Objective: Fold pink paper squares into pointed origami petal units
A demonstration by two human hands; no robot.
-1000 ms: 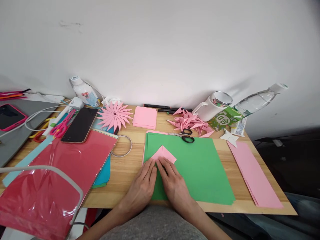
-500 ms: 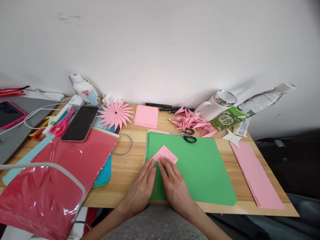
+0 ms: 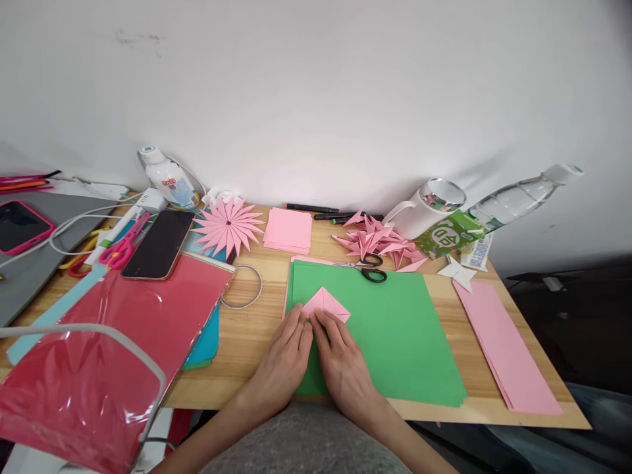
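Note:
A small pink folded paper (image 3: 326, 303) with creases meeting at its middle lies on a stack of green paper (image 3: 395, 336). My left hand (image 3: 285, 359) has its fingers together at the paper's lower left edge, pinching it. The fingers of my right hand (image 3: 343, 359) press on the paper's lower middle, close to the left fingertips. Both hands cover the paper's lower part. Just beyond, black-handled scissors (image 3: 372, 267) rest across the green stack's far edge.
Pink square sheets (image 3: 288, 230), a pink folded-paper star (image 3: 228, 224) and a pile of folded pink pieces (image 3: 378, 238) lie behind. A mug (image 3: 417, 214) and a leaning bottle (image 3: 518, 197) stand right. Pink strips (image 3: 508, 349), a tape roll (image 3: 260, 289) and a phone (image 3: 158, 243) flank the stack.
My left hand has shifted slightly up and right, its fingers now more bent at the paper's edge. The right hand stays almost where it was.

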